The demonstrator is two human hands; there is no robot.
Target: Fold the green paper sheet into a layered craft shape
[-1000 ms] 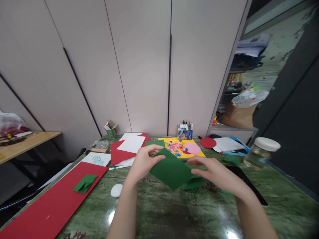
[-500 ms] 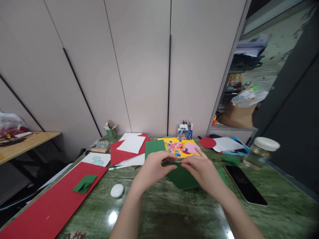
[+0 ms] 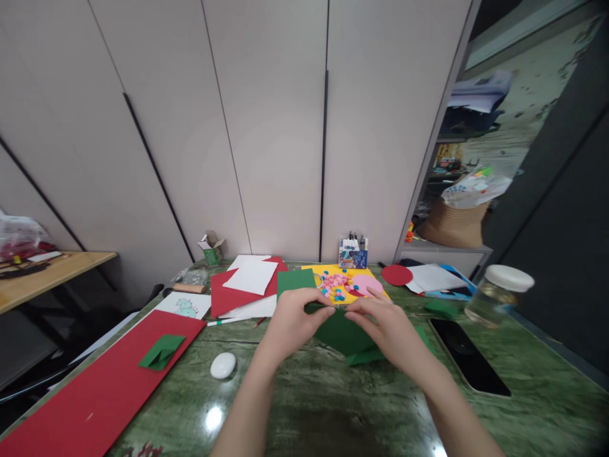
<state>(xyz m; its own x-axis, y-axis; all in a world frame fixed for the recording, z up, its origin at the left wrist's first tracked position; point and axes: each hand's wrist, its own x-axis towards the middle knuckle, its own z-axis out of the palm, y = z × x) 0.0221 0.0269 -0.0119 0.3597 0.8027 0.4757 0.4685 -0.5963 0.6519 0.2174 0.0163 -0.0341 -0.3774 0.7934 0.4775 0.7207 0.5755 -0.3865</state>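
Note:
Both my hands pinch the upper edge of a dark green sheet of paper (image 3: 345, 333) that hangs tilted above the table. My left hand (image 3: 297, 320) has its thumb and fingers closed on the upper left of the edge. Close beside it, my right hand (image 3: 385, 324) grips the same edge, its other fingers raised. Along the lower right, the paper shows a folded flap. Part of the sheet is hidden behind my fingers. Another green sheet (image 3: 290, 281) lies flat just beyond my left hand.
A red card strip (image 3: 109, 381) with a folded green paper (image 3: 162, 352) lies at left, near a white oval object (image 3: 223, 365). Yellow paper (image 3: 311, 270) with small colored pieces sits behind my hands. To the right are a phone (image 3: 469, 355) and a lidded jar (image 3: 497, 295).
The green paper has tilted in my hands, and a folded flap now shows at its lower right. My left thumb and fingers have come together on the edge.

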